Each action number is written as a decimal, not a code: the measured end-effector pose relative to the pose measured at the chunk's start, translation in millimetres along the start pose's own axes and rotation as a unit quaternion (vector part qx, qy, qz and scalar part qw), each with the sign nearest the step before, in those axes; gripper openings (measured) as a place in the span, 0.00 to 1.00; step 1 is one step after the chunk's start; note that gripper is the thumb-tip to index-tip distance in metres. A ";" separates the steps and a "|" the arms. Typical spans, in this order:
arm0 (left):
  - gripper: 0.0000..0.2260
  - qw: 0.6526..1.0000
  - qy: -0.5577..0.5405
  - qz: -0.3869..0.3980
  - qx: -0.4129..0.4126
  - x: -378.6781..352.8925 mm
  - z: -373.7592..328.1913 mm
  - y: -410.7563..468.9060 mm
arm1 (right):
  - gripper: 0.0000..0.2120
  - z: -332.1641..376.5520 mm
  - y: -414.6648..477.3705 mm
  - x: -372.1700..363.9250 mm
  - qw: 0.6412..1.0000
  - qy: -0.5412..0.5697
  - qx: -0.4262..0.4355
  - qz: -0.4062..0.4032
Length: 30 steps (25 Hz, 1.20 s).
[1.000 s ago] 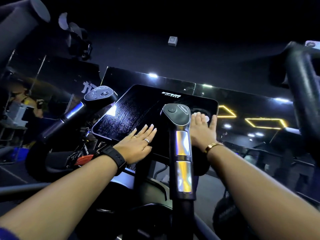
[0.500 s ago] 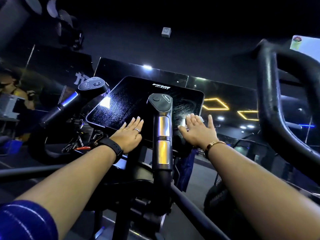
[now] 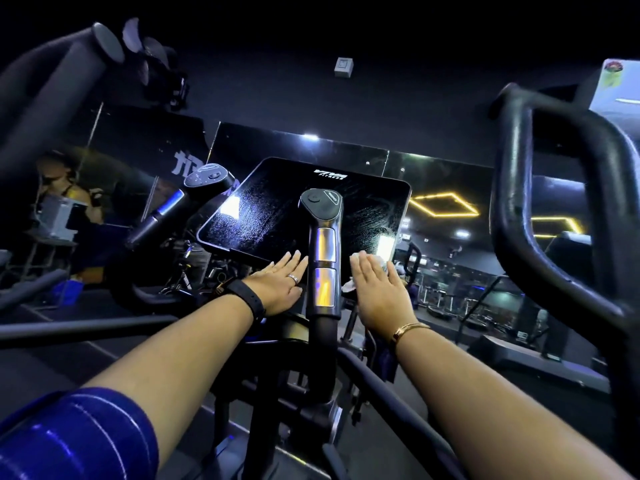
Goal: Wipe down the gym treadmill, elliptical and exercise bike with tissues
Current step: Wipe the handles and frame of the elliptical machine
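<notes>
Tissue (image 3: pixel 349 284) is seen only as white crumpled edges at the lower right corner of the black console screen (image 3: pixel 277 209). It is pressed flat under the right hand (image 3: pixel 375 296), whose fingers are stretched straight and lie nearly together. The white shows beyond the fingertips and at the hand's inner edge. The left hand (image 3: pixel 282 289) is laid palm down with fingers straight and close together, the tips reaching the screen's lower edge; nothing is held in it. A ring (image 3: pixel 293 278) is worn on it and a black watch (image 3: pixel 247 301) on its wrist, and a gold bracelet (image 3: pixel 408 330) on the right wrist. Between the two hands, an upright handle (image 3: pixel 323 251) with metal plates is seen in front of the screen. Wet streaks are visible across the glossy screen. A thick black bar (image 3: pixel 512 202) is seen curving at the right.
</notes>
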<state>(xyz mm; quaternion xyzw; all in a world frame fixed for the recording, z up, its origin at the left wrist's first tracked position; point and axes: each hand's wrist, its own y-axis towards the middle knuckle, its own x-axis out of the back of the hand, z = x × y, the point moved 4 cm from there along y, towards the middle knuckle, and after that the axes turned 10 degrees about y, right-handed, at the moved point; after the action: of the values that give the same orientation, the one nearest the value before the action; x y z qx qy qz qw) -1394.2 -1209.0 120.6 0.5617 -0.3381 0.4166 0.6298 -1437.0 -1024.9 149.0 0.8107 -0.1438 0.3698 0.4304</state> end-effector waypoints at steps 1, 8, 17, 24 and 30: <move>0.25 1.000 -0.013 0.006 0.004 0.6 0.7 -6.2 | 0.33 3.5 -2.8 0.6 1.000 0.017 -0.005 -0.017; 0.27 0.995 -0.011 0.079 0.053 -15.5 11.3 -53.1 | 0.29 44.8 -37.7 -11.2 0.998 0.014 0.032 -0.045; 0.25 0.992 0.048 -0.062 0.099 -5.6 17.8 -150.4 | 0.15 70.3 -108.3 -6.1 0.962 0.247 -0.109 0.047; 0.21 0.989 0.057 -0.019 0.132 -15.1 -9.6 -233.9 | 0.13 96.0 -153.1 12.6 0.908 0.370 -0.190 0.062; 0.19 0.986 0.034 0.009 0.165 -9.1 -62.1 -313.5 | 0.15 138.6 -234.9 37.3 0.911 0.388 -0.082 0.110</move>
<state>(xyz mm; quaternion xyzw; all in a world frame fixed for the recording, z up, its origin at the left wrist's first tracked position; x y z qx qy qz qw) -1117.0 -1155.8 -29.7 0.6404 -0.2484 0.4910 0.5358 -1215.9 -995.1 -12.4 0.5443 -0.0834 0.6874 0.4735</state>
